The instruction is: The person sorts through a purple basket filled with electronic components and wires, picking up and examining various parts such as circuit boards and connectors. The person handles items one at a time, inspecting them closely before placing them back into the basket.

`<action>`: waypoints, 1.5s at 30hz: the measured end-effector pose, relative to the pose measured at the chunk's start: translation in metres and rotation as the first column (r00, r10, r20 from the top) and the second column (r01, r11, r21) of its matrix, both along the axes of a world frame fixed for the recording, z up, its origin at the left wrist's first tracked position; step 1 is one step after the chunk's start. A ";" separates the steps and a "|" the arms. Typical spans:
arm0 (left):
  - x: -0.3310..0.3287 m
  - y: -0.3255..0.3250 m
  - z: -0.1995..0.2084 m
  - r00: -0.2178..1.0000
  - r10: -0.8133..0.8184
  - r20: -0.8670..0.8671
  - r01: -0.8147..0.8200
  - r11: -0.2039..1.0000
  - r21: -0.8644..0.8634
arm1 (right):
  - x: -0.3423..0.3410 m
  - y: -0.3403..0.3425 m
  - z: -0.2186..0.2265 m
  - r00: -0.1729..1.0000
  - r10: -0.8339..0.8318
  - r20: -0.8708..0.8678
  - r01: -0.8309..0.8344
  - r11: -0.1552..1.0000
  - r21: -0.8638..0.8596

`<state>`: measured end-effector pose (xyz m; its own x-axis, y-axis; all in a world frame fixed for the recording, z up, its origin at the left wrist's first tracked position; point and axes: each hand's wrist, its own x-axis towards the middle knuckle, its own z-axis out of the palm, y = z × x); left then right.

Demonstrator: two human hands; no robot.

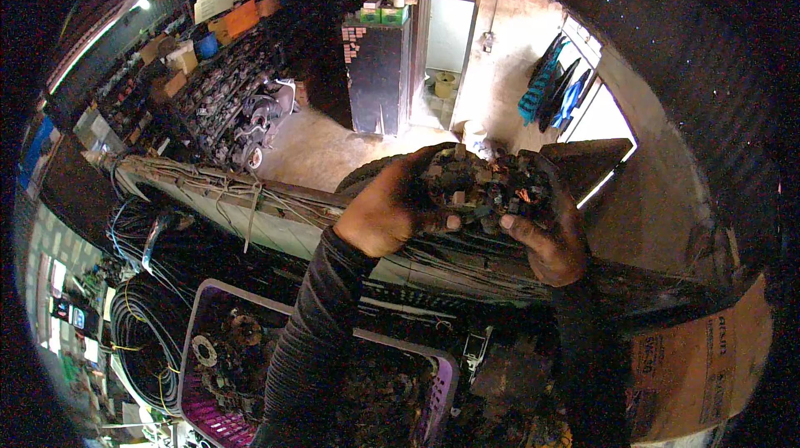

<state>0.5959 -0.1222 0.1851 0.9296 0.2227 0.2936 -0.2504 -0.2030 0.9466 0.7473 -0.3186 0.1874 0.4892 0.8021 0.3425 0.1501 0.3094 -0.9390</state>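
Note:
My left hand (385, 208) and my right hand (557, 240) hold up a dark, greasy metal part (479, 185) between them. It is lumpy and roughly round, with small blocks on its face and some copper-coloured bits at its right side. Both thumbs press on its near edge, while the other fingers curl behind it and are mostly hidden. Below my left forearm stands a purple plastic basket (447, 390) with several dirty metal parts inside, among them a pale ring (204, 350).
A cardboard box (700, 365) stands at the lower right. Coiled black cables (146, 340) hang at the left, beside a ledge (192, 185) strewn with wires. Beyond are a dark cabinet (375, 73), piled machine parts (208, 98), a doorway (446, 40) and hanging clothes (550, 85).

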 end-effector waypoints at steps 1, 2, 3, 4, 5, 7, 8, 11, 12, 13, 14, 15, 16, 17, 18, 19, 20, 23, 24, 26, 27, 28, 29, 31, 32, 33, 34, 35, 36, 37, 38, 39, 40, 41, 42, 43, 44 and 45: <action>0.000 0.000 0.000 1.000 0.007 0.009 -0.007 1.000 0.010 | 0.000 0.000 0.000 1.000 0.022 0.003 -0.022 1.000 -0.005; 0.000 0.000 0.000 1.000 0.014 0.017 -0.015 1.000 0.019 | 0.000 0.000 0.000 0.999 0.044 0.006 -0.044 0.999 -0.011; 0.000 0.001 -0.001 1.000 0.021 0.019 -0.022 0.999 0.041 | 0.001 0.000 0.000 0.998 0.066 0.009 -0.066 0.998 -0.015; 0.000 0.001 -0.001 0.999 0.028 0.021 -0.029 0.998 0.061 | 0.002 0.001 0.000 0.998 0.053 0.041 -0.053 0.998 -0.017; 0.000 0.001 -0.001 0.999 0.035 0.024 -0.036 0.996 0.082 | 0.002 0.001 -0.001 0.996 0.041 0.074 -0.040 0.999 -0.018; 0.000 0.002 -0.001 1.000 0.011 0.010 -0.011 1.000 0.027 | 0.004 0.001 -0.003 0.993 0.019 0.112 -0.017 1.000 -0.016; 0.000 0.001 -0.001 1.000 -0.001 0.004 0.001 1.000 0.000 | 0.005 0.001 -0.004 0.993 0.009 0.119 -0.008 1.000 -0.012; -0.001 0.000 -0.001 1.000 0.021 0.013 -0.022 0.998 0.062 | 0.006 0.001 -0.007 0.996 0.000 0.091 0.000 1.000 -0.005; -0.001 0.000 0.000 1.000 0.009 0.008 -0.009 1.000 -0.005 | 0.006 0.000 -0.008 0.996 0.012 0.089 -0.011 1.000 -0.011; -0.001 -0.001 0.000 1.000 -0.003 0.003 0.004 0.997 -0.073 | 0.006 0.000 -0.008 0.996 -0.006 0.093 0.008 1.000 -0.024; -0.001 -0.002 0.001 1.000 -0.017 -0.001 0.017 0.990 -0.141 | 0.007 0.000 -0.008 0.994 -0.013 0.110 0.018 0.999 -0.047; -0.001 -0.002 0.002 1.000 -0.029 0.012 0.031 0.987 -0.159 | 0.007 -0.001 -0.008 0.992 -0.019 0.128 0.028 0.997 -0.069; -0.002 -0.003 0.003 0.999 -0.041 0.025 0.045 0.983 -0.177 | 0.007 -0.001 -0.008 0.993 -0.012 0.121 0.022 0.997 -0.079; -0.002 -0.003 0.004 0.999 -0.044 0.012 0.046 0.981 -0.190 | 0.007 -0.001 -0.008 0.993 -0.005 0.114 0.015 0.996 -0.089; -0.002 -0.004 0.004 0.999 -0.040 0.035 0.045 0.988 -0.150 | 0.007 -0.001 -0.007 0.995 0.000 0.104 0.007 0.998 -0.069; -0.003 -0.004 0.005 0.999 -0.027 0.032 0.031 0.994 -0.105 | 0.006 -0.001 -0.007 0.996 0.003 0.085 0.002 0.998 -0.060; -0.003 -0.005 0.005 0.999 -0.015 0.029 0.016 0.998 -0.060 | 0.006 -0.002 -0.006 0.998 0.006 0.062 -0.004 1.000 -0.019; -0.003 -0.006 0.005 0.993 -0.078 0.088 0.100 0.954 -0.282 | 0.004 -0.002 -0.005 0.987 -0.025 0.161 0.032 0.999 -0.036; -0.002 -0.006 0.004 0.993 -0.081 0.082 0.101 0.954 -0.282 | 0.003 -0.002 -0.004 0.980 -0.066 0.189 0.076 0.996 -0.050; 0.000 -0.006 0.003 0.996 -0.077 0.043 0.086 0.956 -0.281 | 0.002 -0.002 -0.004 0.999 -0.011 0.049 0.012 1.000 -0.014; 0.001 -0.006 0.003 0.994 -0.084 0.067 0.100 0.957 -0.272 | 0.002 -0.002 -0.004 0.999 0.007 -0.036 -0.006 1.000 0.013; 0.002 -0.007 0.002 0.995 -0.078 0.066 0.092 0.961 -0.260 | 0.002 -0.001 -0.004 1.000 -0.014 0.009 0.014 1.000 -0.007; 0.002 -0.007 0.002 0.995 -0.070 0.065 0.084 0.965 -0.247 | 0.002 -0.001 -0.005 0.998 -0.033 0.053 0.035 0.999 -0.026; 0.003 -0.007 0.002 0.996 -0.026 0.085 0.034 0.995 -0.091 | 0.002 -0.001 -0.006 0.995 -0.050 0.081 0.053 0.998 -0.032; 0.002 -0.008 0.002 0.995 -0.006 0.098 0.007 1.000 -0.012 | 0.003 -0.001 -0.006 0.997 -0.049 0.064 0.051 0.999 -0.020; 0.001 -0.008 0.002 0.995 -0.010 0.100 0.012 1.000 -0.026 | 0.004 -0.001 -0.007 0.997 -0.039 0.066 0.040 0.999 -0.014; 0.001 -0.008 0.003 0.995 -0.014 0.103 0.018 0.999 -0.041 | 0.005 -0.001 -0.008 0.996 -0.049 0.075 0.050 0.999 -0.010; 0.000 -0.009 0.003 0.994 -0.017 0.105 0.023 0.998 -0.054 | 0.006 -0.002 -0.008 0.994 -0.049 0.102 0.050 0.999 -0.012; -0.001 -0.009 0.004 0.995 -0.041 0.092 0.054 0.989 -0.137 | 0.007 -0.002 -0.009 0.990 -0.045 0.134 0.048 0.999 -0.021; -0.001 -0.009 0.005 0.995 -0.065 0.080 0.081 0.972 -0.218 | 0.008 -0.003 -0.009 0.989 -0.040 0.140 0.045 0.998 -0.036; -0.001 -0.010 0.006 0.993 -0.090 0.071 0.107 0.948 -0.299 | 0.009 -0.003 -0.009 0.988 -0.032 0.152 0.041 0.997 -0.058; -0.001 -0.009 0.007 0.993 -0.101 0.063 0.116 0.941 -0.318 | 0.010 -0.004 -0.009 0.989 -0.005 0.148 0.014 0.998 -0.058; -0.001 -0.009 0.007 0.992 -0.112 0.056 0.124 0.933 -0.338 | 0.010 -0.004 -0.009 0.982 -0.024 0.186 0.040 0.996 -0.085; -0.001 -0.009 0.008 0.991 -0.123 0.049 0.132 0.925 -0.357 | 0.010 -0.003 -0.009 0.978 -0.025 0.208 0.044 0.995 -0.090; -0.001 -0.009 0.008 0.990 -0.134 0.053 0.144 0.926 -0.350 | 0.010 -0.003 -0.009 0.973 -0.025 0.230 0.048 0.994 -0.095; -0.002 -0.008 0.008 0.988 -0.145 0.057 0.156 0.927 -0.341 | 0.009 -0.003 -0.009 0.985 -0.035 0.167 0.046 0.997 -0.063; -0.001 -0.008 0.008 0.991 -0.133 0.032 0.136 0.934 -0.329 | 0.008 -0.002 -0.009 0.994 -0.042 0.103 0.045 0.998 -0.031; -0.002 -0.008 0.007 0.986 -0.152 0.066 0.166 0.925 -0.343 | 0.007 -0.002 -0.009 0.998 -0.029 0.055 0.030 0.999 -0.012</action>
